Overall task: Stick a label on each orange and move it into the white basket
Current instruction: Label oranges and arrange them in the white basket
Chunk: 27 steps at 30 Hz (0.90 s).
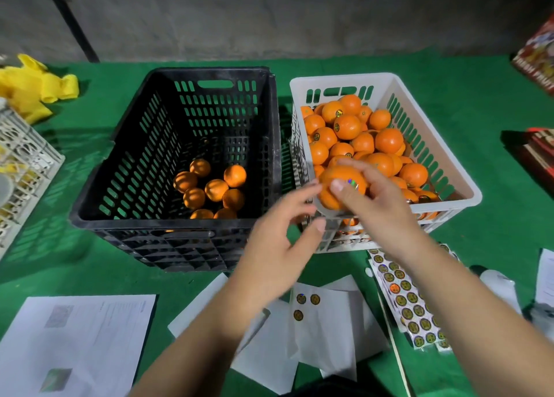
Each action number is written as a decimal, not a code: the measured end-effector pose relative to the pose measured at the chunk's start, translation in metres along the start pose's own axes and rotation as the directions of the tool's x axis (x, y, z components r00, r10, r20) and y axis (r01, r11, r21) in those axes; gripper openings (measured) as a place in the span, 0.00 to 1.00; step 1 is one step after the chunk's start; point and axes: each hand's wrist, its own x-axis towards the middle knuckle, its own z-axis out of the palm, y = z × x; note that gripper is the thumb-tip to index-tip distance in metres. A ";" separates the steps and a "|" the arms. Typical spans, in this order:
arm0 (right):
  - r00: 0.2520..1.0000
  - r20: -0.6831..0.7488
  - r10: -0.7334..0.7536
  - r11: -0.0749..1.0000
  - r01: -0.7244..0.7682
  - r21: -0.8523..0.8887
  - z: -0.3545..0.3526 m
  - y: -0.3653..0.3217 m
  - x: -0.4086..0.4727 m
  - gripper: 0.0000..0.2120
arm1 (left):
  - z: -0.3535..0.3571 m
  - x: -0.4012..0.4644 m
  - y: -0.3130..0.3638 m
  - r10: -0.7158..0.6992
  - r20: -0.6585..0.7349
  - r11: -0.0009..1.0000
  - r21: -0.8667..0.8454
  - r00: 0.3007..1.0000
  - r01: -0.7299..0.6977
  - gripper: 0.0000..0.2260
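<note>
Right hand (371, 192) reaches far, thumb and fingers curled in a holding grip; left hand (278, 246) hovers nearer, fingers loosely spread, holding nothing

My left hand (271, 246) and right hand (376, 195) are bare. My arms have no sleeves on them.

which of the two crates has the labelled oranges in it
The white basket on the right; its oranges carry round stickers, while those in the black crate show none.
</note>
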 end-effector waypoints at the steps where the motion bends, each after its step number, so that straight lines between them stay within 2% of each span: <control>1: 0.999 -0.037 -0.035 0.998 0.032 -0.062 -0.009 -0.003 0.016 0.26 | -0.014 0.014 0.004 0.083 -0.004 0.977 0.195 0.997 -0.081 0.20; 3: 0.997 -0.066 -0.045 0.961 0.025 -0.276 -0.027 0.002 0.050 0.27 | -0.042 0.040 0.000 0.220 -0.042 0.851 0.496 0.975 -0.171 0.15; 4: 0.999 -0.051 -0.004 0.919 -0.016 -0.394 -0.033 0.011 0.066 0.31 | -0.054 0.050 -0.008 0.203 -0.069 0.818 0.561 0.977 -0.130 0.14; 7: 0.980 0.046 0.193 0.760 -0.120 -0.639 -0.037 0.048 0.090 0.35 | -0.075 0.066 -0.040 -0.094 -0.130 0.795 0.587 0.987 0.153 0.13; 9: 0.964 0.070 0.258 0.723 -0.145 -0.676 -0.033 0.069 0.092 0.33 | -0.077 0.071 -0.052 -0.219 -0.111 0.789 0.564 0.969 0.243 0.13; 14: 0.946 0.047 0.320 0.736 -0.217 -0.641 -0.031 0.077 0.100 0.26 | -0.071 0.077 -0.059 -0.300 -0.033 0.723 0.644 0.953 0.250 0.13; 16: 0.924 0.016 0.381 0.681 -0.269 -0.681 -0.028 0.072 0.106 0.25 | -0.072 0.080 -0.061 -0.373 0.009 0.725 0.627 0.928 0.286 0.14; 17: 0.934 -0.023 0.357 0.641 -0.263 -0.721 -0.022 0.067 0.109 0.27 | -0.072 0.082 -0.062 -0.415 0.033 0.728 0.612 0.909 0.310 0.15; 19: 0.985 -0.079 0.154 0.599 -0.157 -0.785 0.000 0.054 0.111 0.32 | -0.072 0.084 -0.061 -0.489 0.057 0.734 0.566 0.871 0.375 0.16; 21: 0.997 -0.025 -0.072 0.622 0.025 -0.783 0.025 0.044 0.103 0.34 | -0.072 0.084 -0.062 -0.545 0.072 0.724 0.542 0.835 0.426 0.17; 22: 0.990 0.037 -0.139 0.612 0.116 -0.782 0.035 0.046 0.098 0.34 | -0.072 0.086 -0.063 -0.573 0.092 0.710 0.552 0.814 0.438 0.18; 24: 0.975 0.141 -0.170 0.550 0.213 -0.807 0.047 0.054 0.090 0.33 | -0.075 0.095 -0.065 -0.648 0.169 0.660 0.612 0.743 0.436 0.18; 26: 0.975 0.164 -0.153 0.507 0.220 -0.833 0.048 0.061 0.089 0.34 | -0.075 0.113 -0.067 -0.707 0.267 0.614 0.691 0.655 0.381 0.19; 27: 0.971 0.164 -0.177 0.488 0.231 -0.842 0.048 0.061 0.089 0.33 | -0.073 0.124 -0.070 -0.721 0.280 0.590 0.728 0.634 0.349 0.19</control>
